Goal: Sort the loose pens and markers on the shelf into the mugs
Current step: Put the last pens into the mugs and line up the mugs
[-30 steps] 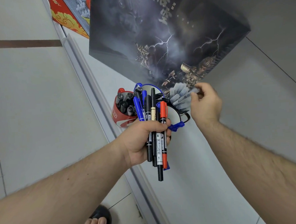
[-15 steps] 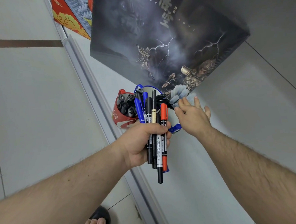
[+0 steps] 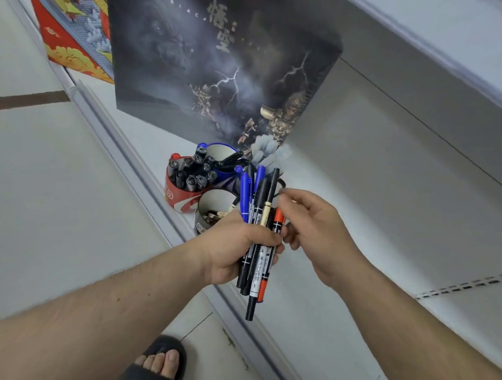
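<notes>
My left hand (image 3: 233,249) grips a bundle of pens and markers (image 3: 257,218), black, blue and one red-orange, upright over the shelf's front edge. My right hand (image 3: 317,230) is at the bundle's right side, thumb and fingertips pinching the red-orange marker (image 3: 278,217). Behind the bundle stand the mugs. A red mug (image 3: 173,196) is full of black markers. A blue mug (image 3: 222,149) holds dark pens. A grey mug (image 3: 205,226) has a few beige pens inside. Pale grey-capped pens (image 3: 266,153) stick up from a mug hidden by the bundle.
A large dark printed box (image 3: 221,68) stands on the white shelf (image 3: 376,197) just behind the mugs, with a red and yellow box (image 3: 71,51) further left. The shelf's grey front lip (image 3: 124,156) runs diagonally. An upper shelf (image 3: 440,31) overhangs. My foot in a black slipper (image 3: 155,369) is below.
My right hand left a pale pen at the rear mug, opened, then came back down to the bundle. The view shifted, and the grey mug now shows.
</notes>
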Motion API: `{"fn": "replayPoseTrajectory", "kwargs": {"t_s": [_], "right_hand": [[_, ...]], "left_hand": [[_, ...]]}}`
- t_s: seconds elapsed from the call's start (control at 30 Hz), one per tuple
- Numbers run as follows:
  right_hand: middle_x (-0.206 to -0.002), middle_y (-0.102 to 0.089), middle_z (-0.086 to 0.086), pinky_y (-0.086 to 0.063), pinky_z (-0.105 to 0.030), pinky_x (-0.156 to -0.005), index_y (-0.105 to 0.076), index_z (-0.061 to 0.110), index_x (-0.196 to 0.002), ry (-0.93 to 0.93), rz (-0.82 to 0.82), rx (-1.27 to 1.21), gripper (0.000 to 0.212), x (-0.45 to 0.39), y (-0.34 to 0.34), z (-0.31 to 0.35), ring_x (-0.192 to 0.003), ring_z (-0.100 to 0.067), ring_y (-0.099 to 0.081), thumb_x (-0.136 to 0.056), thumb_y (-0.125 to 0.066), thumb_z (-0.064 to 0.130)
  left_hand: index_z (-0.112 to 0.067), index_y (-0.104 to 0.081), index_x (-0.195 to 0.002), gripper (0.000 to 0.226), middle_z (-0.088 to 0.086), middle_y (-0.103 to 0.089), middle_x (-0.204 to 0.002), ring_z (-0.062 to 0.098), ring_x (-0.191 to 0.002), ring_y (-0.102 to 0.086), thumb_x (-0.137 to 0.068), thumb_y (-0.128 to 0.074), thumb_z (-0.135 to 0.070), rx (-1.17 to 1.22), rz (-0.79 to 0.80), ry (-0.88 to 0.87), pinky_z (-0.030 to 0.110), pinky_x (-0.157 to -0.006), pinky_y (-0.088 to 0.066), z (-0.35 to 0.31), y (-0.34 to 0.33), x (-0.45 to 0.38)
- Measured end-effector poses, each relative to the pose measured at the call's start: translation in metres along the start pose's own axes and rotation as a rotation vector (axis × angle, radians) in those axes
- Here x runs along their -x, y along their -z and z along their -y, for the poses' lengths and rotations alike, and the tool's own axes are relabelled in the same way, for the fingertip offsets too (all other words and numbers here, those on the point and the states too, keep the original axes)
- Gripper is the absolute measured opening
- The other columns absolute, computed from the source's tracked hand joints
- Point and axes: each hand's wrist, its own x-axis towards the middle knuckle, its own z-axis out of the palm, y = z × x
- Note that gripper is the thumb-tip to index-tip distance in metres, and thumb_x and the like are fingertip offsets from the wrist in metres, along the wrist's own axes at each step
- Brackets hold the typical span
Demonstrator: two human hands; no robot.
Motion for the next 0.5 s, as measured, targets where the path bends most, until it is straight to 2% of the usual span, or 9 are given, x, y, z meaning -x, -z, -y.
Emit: {"fn": "replayPoseTrajectory", "kwargs": {"t_s": [0.1, 0.2, 0.27, 0.33, 0.43, 0.5], "right_hand": [[-0.076, -0.065, -0.008, -0.052, -0.030, -0.057, -0.072, 0.020, -0.088, 0.047, -0.130, 0.051, 0.005, 0.025, 0.015, -0.002, -0.058, -0.013, -0.056, -0.088, -0.071, 0.015], [-0.061, -0.057, -0.002, -0.041, -0.024, -0.048, -0.072, 0.013, -0.082, 0.042, -0.275, -0.062, 0.010, 0.053, 0.043, 0.002, -0.048, -0.012, -0.045, -0.090, -0.066, 0.009], [-0.063, -0.057, -0.002, -0.037, -0.023, -0.047, -0.072, 0.014, -0.083, 0.027, -0.383, -0.199, 0.014, 0.075, 0.066, 0.004, -0.048, -0.013, -0.043, -0.093, -0.063, 0.009], [-0.067, -0.058, -0.004, -0.038, -0.024, -0.048, -0.071, 0.015, -0.083, 0.026, -0.456, -0.307, 0.017, 0.099, 0.089, 0.006, -0.049, -0.014, -0.044, -0.095, -0.060, 0.011], [-0.071, -0.060, -0.006, -0.041, -0.026, -0.050, -0.069, 0.012, -0.092, -0.004, -0.477, -0.377, 0.016, 0.137, 0.118, 0.000, -0.051, -0.016, -0.048, -0.099, -0.055, 0.012], [-0.067, -0.058, -0.005, -0.039, -0.026, -0.049, -0.068, 0.011, -0.097, -0.035, -0.499, -0.369, 0.019, 0.161, 0.131, -0.007, -0.051, -0.017, -0.047, -0.100, -0.049, 0.009]], "left_hand": [[-0.012, -0.071, -0.074, 0.036, 0.008, -0.063, -0.071, 0.019, -0.062, -0.060, -0.082, -0.054, 0.019, -0.155, 0.051, 0.032, 0.030, -0.057, -0.050, -0.001, -0.024, 0.006], [-0.008, -0.062, -0.077, 0.025, 0.012, -0.063, -0.080, 0.023, -0.068, -0.065, -0.087, -0.057, 0.014, -0.326, 0.116, 0.075, 0.031, -0.060, -0.052, -0.006, -0.048, 0.012], [-0.007, -0.058, -0.075, 0.019, 0.016, -0.062, -0.077, 0.024, -0.063, -0.065, -0.088, -0.061, 0.007, -0.408, 0.102, 0.129, 0.031, -0.058, -0.053, -0.010, -0.062, 0.016], [-0.008, -0.056, -0.075, 0.019, 0.012, -0.062, -0.074, 0.022, -0.058, -0.062, -0.087, -0.065, 0.003, -0.524, 0.096, 0.174, 0.031, -0.057, -0.053, -0.012, -0.075, 0.020], [-0.010, -0.053, -0.081, 0.018, 0.008, -0.058, -0.072, 0.020, -0.054, -0.055, -0.087, -0.068, -0.002, -0.726, 0.153, 0.213, 0.031, -0.058, -0.052, -0.012, -0.097, 0.029], [-0.010, -0.050, -0.084, 0.020, 0.010, -0.053, -0.074, 0.020, -0.053, -0.050, -0.087, -0.070, -0.003, -0.816, 0.203, 0.231, 0.031, -0.058, -0.051, -0.006, -0.117, 0.036]]}}
